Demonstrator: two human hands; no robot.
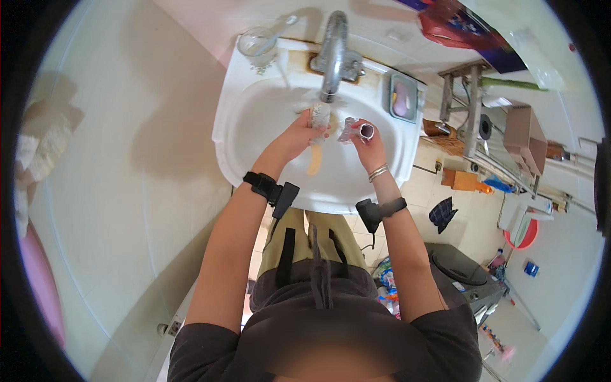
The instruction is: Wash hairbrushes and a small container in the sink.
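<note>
Over the white washbasin (pixel 267 162), my left hand (pixel 301 132) grips a whitish, textured piece (pixel 320 116) just below the spout of the metal faucet (pixel 334 57). What this piece is, I cannot tell. A pale yellow strip (pixel 314 161) shows beneath it, against the basin. To the right, my right hand (pixel 370 143) is closed around a small silvery tube (pixel 366 131) with its round end facing up. Crumpled clear plastic (pixel 347 131) sticks out on the left side of that hand.
A glass (pixel 257 42) with a toothbrush (pixel 277 36) stands at the basin's back left corner. On the right rim lies a soap dish (pixel 404 98) with pinkish soap. A metal rack (pixel 472 110) stands farther right, and a tiled wall is close on the left.
</note>
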